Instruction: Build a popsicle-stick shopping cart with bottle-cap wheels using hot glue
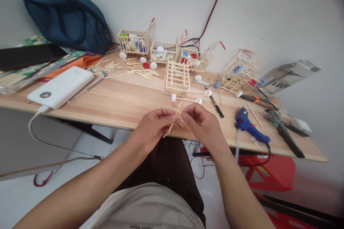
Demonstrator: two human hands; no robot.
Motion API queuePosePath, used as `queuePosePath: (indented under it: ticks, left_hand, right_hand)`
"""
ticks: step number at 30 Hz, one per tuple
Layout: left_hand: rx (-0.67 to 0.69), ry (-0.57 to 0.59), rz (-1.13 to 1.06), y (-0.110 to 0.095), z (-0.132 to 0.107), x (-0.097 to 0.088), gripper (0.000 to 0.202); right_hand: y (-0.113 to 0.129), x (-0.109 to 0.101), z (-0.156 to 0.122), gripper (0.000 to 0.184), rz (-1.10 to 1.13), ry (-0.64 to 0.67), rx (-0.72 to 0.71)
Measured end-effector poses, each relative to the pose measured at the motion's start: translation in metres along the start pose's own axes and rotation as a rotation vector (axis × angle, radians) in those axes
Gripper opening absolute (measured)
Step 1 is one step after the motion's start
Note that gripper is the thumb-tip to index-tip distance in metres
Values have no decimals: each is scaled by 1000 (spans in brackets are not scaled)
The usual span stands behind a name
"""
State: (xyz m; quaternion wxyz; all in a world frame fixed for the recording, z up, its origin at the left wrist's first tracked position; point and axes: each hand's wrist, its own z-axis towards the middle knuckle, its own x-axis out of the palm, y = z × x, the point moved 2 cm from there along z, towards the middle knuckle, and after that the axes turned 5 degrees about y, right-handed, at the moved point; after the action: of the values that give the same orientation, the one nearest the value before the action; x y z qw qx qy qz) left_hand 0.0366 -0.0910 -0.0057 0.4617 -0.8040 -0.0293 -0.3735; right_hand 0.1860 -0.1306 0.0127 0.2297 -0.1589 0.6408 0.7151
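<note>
Left hand (153, 127): pinching sticks (168, 131)
Right hand (202, 123): pinching stick end
Basket (176, 78): beyond hands
Glue gun (248, 125): right of both

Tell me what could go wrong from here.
The thin sticks between left hand and right hand could slip askew or snap. The blue glue gun lies near the front edge of the table, its cord hanging below, so a bump might send it off. The white cable dangling from the power bank could snag.
</note>
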Motion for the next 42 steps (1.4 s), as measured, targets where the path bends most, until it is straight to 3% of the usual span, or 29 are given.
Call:
queuePosePath:
  ticks: [26,42]
  left_hand:
    - [48,6,62,1,0,-1,31]
    - [146,-74,141,5,-3,3,26]
  right_hand:
    - [12,3,-2,10,-111,-35,-21]
    - [16,8,-8,12,-113,-84,-28]
